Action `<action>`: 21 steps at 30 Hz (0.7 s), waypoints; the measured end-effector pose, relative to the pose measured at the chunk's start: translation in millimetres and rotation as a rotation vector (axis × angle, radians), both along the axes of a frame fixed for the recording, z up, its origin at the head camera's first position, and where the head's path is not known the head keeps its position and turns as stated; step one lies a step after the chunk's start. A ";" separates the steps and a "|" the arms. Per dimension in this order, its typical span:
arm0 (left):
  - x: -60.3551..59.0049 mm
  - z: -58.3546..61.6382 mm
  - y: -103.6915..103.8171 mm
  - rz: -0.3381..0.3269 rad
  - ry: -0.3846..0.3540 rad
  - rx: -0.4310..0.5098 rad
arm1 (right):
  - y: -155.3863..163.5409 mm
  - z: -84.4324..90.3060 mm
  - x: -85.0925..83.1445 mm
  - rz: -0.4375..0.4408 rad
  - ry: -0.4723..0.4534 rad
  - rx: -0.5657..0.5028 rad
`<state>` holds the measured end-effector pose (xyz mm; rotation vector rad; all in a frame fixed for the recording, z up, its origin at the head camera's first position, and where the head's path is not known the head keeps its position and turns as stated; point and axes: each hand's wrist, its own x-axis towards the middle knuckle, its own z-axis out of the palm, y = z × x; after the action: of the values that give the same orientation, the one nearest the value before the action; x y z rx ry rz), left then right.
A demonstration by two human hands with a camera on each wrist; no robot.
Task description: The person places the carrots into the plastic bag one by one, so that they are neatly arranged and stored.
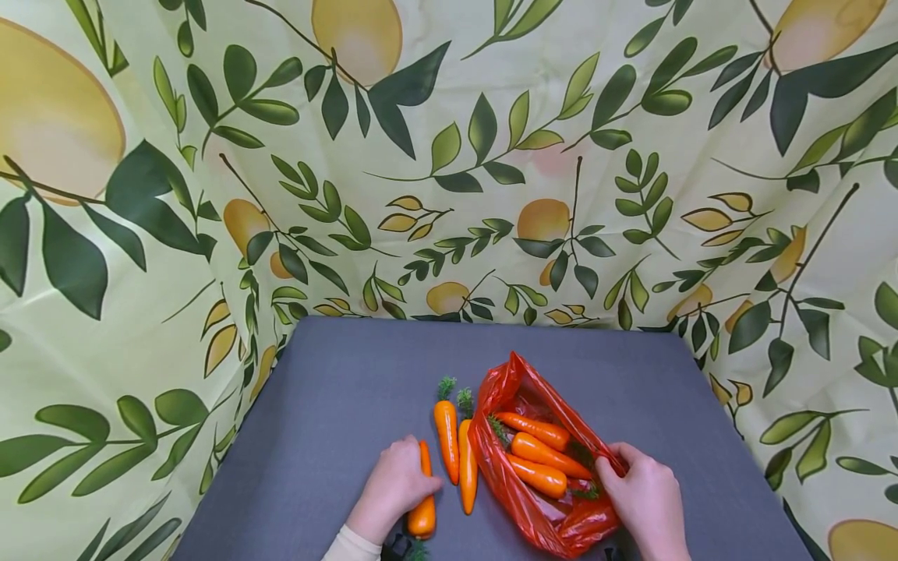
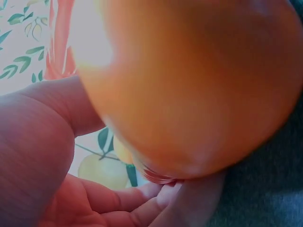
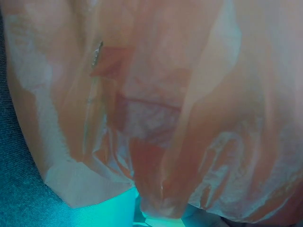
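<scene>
A red plastic bag point(image 1: 540, 467) lies open on the grey table point(image 1: 337, 389) with three orange carrots point(image 1: 536, 454) inside. My right hand point(image 1: 641, 491) grips the bag's right edge; the right wrist view is filled by the bag's film point(image 3: 156, 109). Two more carrots point(image 1: 456, 448) lie side by side just left of the bag, green tops pointing away. My left hand point(image 1: 396, 483) holds another carrot point(image 1: 423, 506) by its middle at the table's near edge. That carrot point(image 2: 199, 80) fills the left wrist view, blurred, above my curled fingers point(image 2: 137, 201).
Cloth printed with lemons and green leaves point(image 1: 449, 156) hangs behind and at both sides of the table. The grey surface stretches out to the left and beyond the bag.
</scene>
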<state>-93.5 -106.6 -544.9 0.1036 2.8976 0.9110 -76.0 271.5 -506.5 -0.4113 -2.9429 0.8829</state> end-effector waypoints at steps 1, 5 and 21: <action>-0.2 -0.4 -1.3 0.000 0.001 0.002 | -0.1 0.0 0.1 0.001 0.001 0.000; -0.6 0.5 -5.6 -0.006 0.033 -0.012 | -0.2 0.3 0.6 0.002 0.001 -0.001; -15.4 34.8 -18.9 -0.088 0.128 -0.072 | -0.2 0.3 0.9 0.001 0.007 0.001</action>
<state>-108.9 -125.5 -510.1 0.2908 3.0108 0.8136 -75.1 271.3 -506.1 -0.4055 -2.9368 0.8818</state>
